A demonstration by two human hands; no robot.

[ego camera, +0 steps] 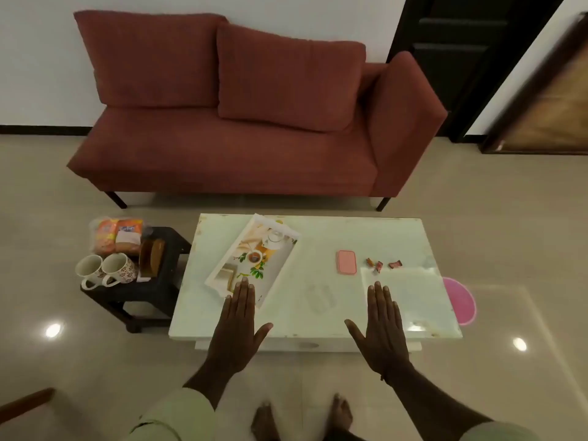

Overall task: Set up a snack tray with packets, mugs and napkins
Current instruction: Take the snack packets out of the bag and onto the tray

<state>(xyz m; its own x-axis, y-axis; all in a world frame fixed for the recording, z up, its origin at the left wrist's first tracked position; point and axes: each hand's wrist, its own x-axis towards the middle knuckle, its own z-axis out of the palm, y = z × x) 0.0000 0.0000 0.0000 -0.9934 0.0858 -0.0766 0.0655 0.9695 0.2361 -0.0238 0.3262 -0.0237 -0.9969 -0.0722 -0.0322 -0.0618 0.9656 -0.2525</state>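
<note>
Left hand (237,326): held flat, palm down, fingers straight and together, thumb spread; holds nothing; its fingertips overlap the near corner of the tray in the view.
Right hand (381,327): likewise flat and spread wide, empty, above the near right part of the table; a thin band at the wrist.
Serving tray (254,259): white, rectangular, printed with a tea-and-leaf picture; lies askew on the left half of the table, nothing on it.
Coffee table (318,237): white glossy top, standing before a red sofa (241,122).
Snack packets (116,235): orange packs in a clear bag, on the far end of the black side stool (168,246), left of the table.
Mugs (106,270): two white flowered mugs lying on their sides, touching, on the stool's near end.
Brown holder (151,257): upright on the stool, just right of the mugs; contents cannot be told.
Pink case (346,262): flat on the table, right of centre.
Wrapped sweets (383,265): three small pieces just right of the case.
Clear sheet (410,291): lying on the table's near right corner.
Pink round object (459,300): on the floor, partly hidden by the table's right edge.
</note>
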